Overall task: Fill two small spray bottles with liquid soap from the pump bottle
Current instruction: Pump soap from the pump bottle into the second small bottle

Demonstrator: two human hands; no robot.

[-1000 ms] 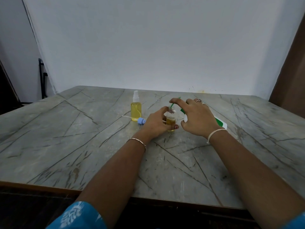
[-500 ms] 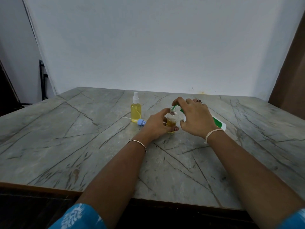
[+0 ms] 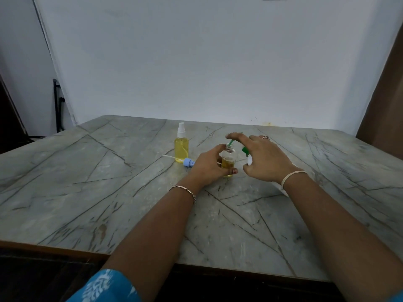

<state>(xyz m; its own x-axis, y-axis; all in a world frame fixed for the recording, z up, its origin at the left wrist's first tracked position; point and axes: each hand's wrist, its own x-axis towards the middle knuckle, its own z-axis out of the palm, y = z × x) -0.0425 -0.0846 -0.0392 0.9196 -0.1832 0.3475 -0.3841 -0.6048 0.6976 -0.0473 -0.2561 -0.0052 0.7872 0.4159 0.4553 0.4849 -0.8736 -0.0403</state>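
Note:
An uncapped small clear spray bottle (image 3: pixel 229 156), roughly half full of yellow soap, stands on the marble table (image 3: pixel 109 192). My left hand (image 3: pixel 207 167) grips its side. My right hand (image 3: pixel 265 159) holds the tilted white pump bottle (image 3: pixel 249 160), mostly hidden under the palm, with the index finger on its green pump head (image 3: pixel 234 140). The green nozzle points into the small bottle's mouth. A second spray bottle (image 3: pixel 181 147), capped and full of yellow liquid, stands to the left. A blue spray cap (image 3: pixel 188 162) with its dip tube lies beside it.
A white wall rises behind the table's far edge. A brown panel (image 3: pixel 383 105) stands at the right, and a dark metal frame (image 3: pixel 57 105) at the left. The table's wooden front edge (image 3: pixel 54 249) is near me.
My right hand has lifted the index finger higher on the pump head, and the small bottle's neck now shows between the hands. My left hand keeps its grip.

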